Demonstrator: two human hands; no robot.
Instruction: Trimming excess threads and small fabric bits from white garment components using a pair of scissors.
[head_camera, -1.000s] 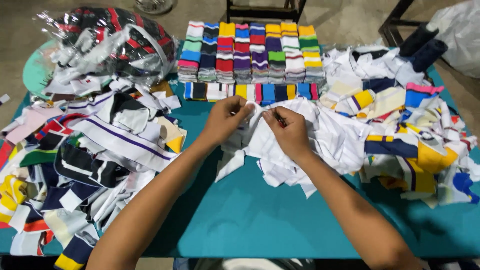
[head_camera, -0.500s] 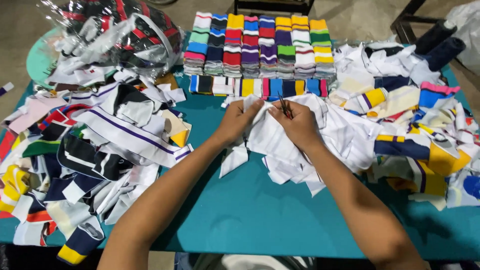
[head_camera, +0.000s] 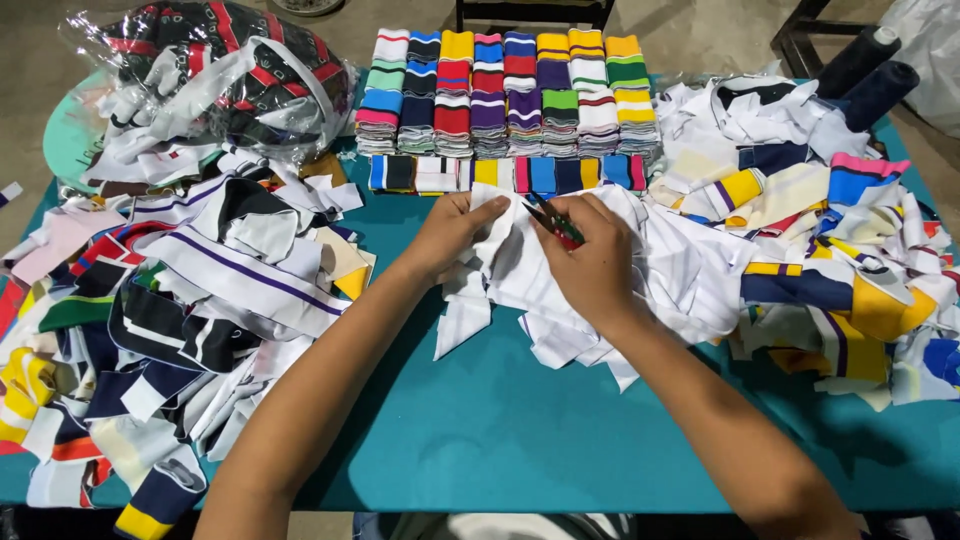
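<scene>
Both hands have drawn closer together. Fabric piles flank them on the counter; left hand pinches white cloth, right hand grips small snips.

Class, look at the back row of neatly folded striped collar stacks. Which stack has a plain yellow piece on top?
The third stack from the left: its top piece is solid yellow, while the neighbouring stack on its left begins blue and the one on its right pink.
</scene>
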